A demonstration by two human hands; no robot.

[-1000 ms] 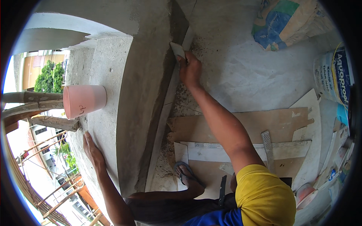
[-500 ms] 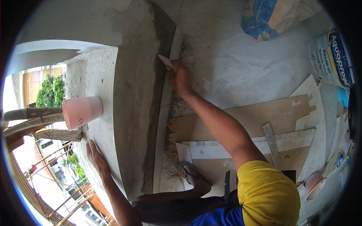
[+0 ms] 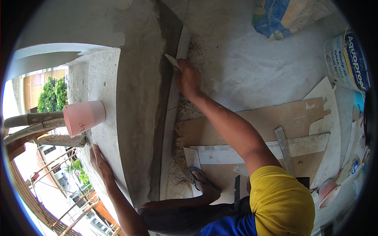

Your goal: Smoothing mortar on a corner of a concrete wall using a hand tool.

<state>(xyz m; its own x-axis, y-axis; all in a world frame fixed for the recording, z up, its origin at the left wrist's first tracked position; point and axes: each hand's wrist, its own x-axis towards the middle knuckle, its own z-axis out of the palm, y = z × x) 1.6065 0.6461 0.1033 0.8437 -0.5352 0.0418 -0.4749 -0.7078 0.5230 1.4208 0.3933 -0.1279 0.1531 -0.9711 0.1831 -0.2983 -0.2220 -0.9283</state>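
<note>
My right hand (image 3: 188, 80) is closed around a pale flat scraper (image 3: 172, 61). Its blade meets the lower part of a grey plastered wall (image 3: 139, 106), beside the darker band along the floor edge. My left hand (image 3: 101, 163) rests with fingers stretched out on the concrete ledge (image 3: 111, 147), by the end of a wooden beam (image 3: 65, 140). A pink plastic bucket (image 3: 87, 117) sits on the ledge just beyond that hand. The grip on the scraper's near end is hidden by my fingers.
Cardboard sheets (image 3: 252, 120) cover part of the floor, with a metal strip (image 3: 283, 149) on them. A blue and tan sack (image 3: 281, 17) and a white and blue pail (image 3: 342, 59) stand at the far right. Bamboo scaffolding (image 3: 29, 192) and an open drop lie left of the ledge.
The view has shifted slightly. My right hand and the scraper sit a little higher along the wall's lower edge; my left hand stays on the ledge.
</note>
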